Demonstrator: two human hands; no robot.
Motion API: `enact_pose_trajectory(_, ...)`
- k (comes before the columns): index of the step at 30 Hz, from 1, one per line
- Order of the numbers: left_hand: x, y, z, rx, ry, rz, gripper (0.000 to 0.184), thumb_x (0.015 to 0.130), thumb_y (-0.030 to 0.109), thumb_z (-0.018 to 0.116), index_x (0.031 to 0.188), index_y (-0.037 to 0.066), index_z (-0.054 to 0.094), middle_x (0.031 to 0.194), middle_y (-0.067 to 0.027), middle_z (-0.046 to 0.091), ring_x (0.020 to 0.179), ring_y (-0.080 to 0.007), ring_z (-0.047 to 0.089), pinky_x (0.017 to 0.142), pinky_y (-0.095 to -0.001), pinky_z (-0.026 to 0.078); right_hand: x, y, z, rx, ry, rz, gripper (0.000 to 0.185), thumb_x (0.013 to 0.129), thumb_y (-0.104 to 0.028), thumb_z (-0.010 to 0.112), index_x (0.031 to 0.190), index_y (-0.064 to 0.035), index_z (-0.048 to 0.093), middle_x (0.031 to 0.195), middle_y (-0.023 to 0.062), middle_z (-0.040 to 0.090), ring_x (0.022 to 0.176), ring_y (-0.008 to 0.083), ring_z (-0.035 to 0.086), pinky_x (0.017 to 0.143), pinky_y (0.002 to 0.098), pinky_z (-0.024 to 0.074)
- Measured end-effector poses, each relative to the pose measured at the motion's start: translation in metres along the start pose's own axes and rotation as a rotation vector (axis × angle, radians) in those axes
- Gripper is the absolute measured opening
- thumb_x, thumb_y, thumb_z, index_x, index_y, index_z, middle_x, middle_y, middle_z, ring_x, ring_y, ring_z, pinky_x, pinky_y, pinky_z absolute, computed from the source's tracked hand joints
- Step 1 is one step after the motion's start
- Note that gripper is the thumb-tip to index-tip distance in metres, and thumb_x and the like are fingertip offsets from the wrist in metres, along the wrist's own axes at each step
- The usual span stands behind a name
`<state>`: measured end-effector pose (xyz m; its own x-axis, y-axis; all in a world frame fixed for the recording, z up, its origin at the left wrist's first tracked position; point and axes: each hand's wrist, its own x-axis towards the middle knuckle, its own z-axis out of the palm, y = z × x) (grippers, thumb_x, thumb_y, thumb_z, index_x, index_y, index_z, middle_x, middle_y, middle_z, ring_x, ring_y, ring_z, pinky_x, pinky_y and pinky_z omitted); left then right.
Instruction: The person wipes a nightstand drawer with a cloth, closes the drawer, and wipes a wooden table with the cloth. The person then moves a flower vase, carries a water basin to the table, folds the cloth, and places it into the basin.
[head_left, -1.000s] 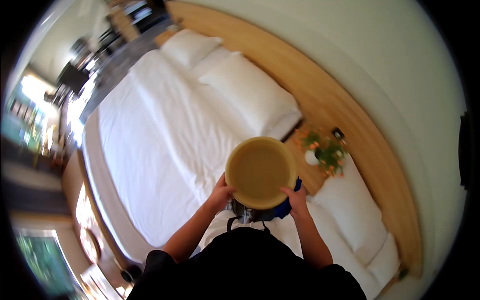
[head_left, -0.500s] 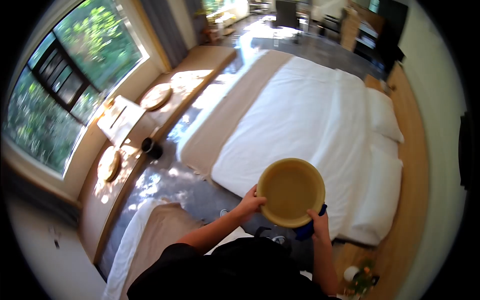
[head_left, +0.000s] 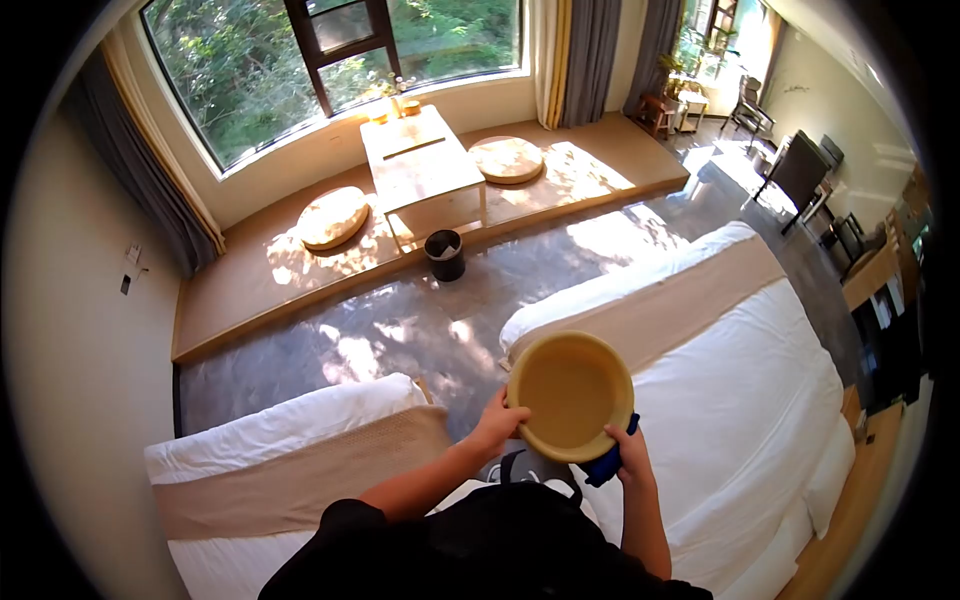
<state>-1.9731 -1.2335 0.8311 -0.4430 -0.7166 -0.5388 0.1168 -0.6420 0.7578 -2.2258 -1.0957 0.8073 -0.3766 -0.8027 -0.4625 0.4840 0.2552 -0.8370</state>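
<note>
A round yellow basin point(head_left: 570, 393) is held in front of my body, its open side facing me. My left hand point(head_left: 497, 424) grips its left rim with the thumb over the edge. My right hand point(head_left: 628, 450) is closed on the lower right rim. A dark blue cloth point(head_left: 603, 466) is pinched between that hand and the outside of the basin. My right fingers are partly hidden behind the cloth and basin. Whether the basin holds any water is hard to tell.
A bed point(head_left: 720, 400) stands to the right, another bed point(head_left: 290, 455) to the left, with grey floor point(head_left: 300, 350) between. Ahead, a black bin point(head_left: 444, 256) stands against a raised wooden platform point(head_left: 230, 300), which carries a low table point(head_left: 420, 165) and round cushions point(head_left: 333, 217).
My view has turned left, toward the window and platform; the left bed shows more. Both hands keep hold of the basin, and the blue cloth stays in my right hand.
</note>
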Motion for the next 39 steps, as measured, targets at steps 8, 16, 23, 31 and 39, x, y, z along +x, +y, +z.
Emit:
enact_pose_trajectory(8,0.112,0.110,-0.118,-0.145,0.323,0.044,0.069,0.074,-0.006,0.061,0.140,0.011,0.049,0.116,-0.0092,0.061,0.099,-0.0255,0.068,0.072,-0.0458,0.065,0.203,-0.038,0.173,-0.179,-0.201,0.114,0.052,0.087,-0.007,0.070,0.135,0.0016,0.052,0.123,0.0144,0.066,0.110,0.0254,0.067,0.097,0.0391,0.0550)
enact_pose_trajectory(16,0.272,0.206,-0.241,-0.260,0.441,0.151,0.069,0.073,-0.012,0.057,0.138,0.008,0.046,0.118,-0.0111,0.059,0.104,-0.0302,0.067,0.072,-0.0471,0.064,0.414,-0.058,0.336,-0.284,-0.364,0.112,0.048,0.086,-0.004,0.072,0.129,0.0040,0.053,0.119,0.0156,0.067,0.106,0.0248,0.068,0.095,0.0384,0.0555)
enact_pose_trajectory(23,0.385,0.345,-0.302,-0.350,0.541,0.215,0.066,0.071,-0.009,0.056,0.135,0.009,0.049,0.115,-0.0098,0.060,0.099,-0.0278,0.067,0.070,-0.0465,0.063,0.594,-0.095,0.478,-0.330,-0.476,0.227,0.049,0.085,-0.008,0.076,0.130,0.0011,0.057,0.117,0.0116,0.069,0.103,0.0211,0.067,0.094,0.0362,0.0544)
enact_pose_trajectory(31,0.574,0.461,-0.425,-0.374,0.556,0.192,0.076,0.072,-0.014,0.054,0.143,0.012,0.046,0.122,-0.0078,0.060,0.104,-0.0285,0.067,0.070,-0.0433,0.064,0.787,-0.122,0.631,-0.368,-0.500,0.208,0.050,0.089,-0.017,0.078,0.131,-0.0002,0.057,0.118,0.0098,0.069,0.106,0.0193,0.067,0.095,0.0349,0.0534)
enact_pose_trajectory(39,0.757,0.577,-0.506,-0.371,0.512,0.164,0.072,0.072,-0.012,0.060,0.140,0.010,0.049,0.113,-0.0059,0.062,0.095,-0.0201,0.066,0.071,-0.0334,0.058,0.980,-0.145,0.738,-0.384,-0.436,0.199,0.059,0.089,-0.026,0.083,0.134,0.0001,0.056,0.122,0.0097,0.068,0.110,0.0180,0.065,0.097,0.0348,0.0522)
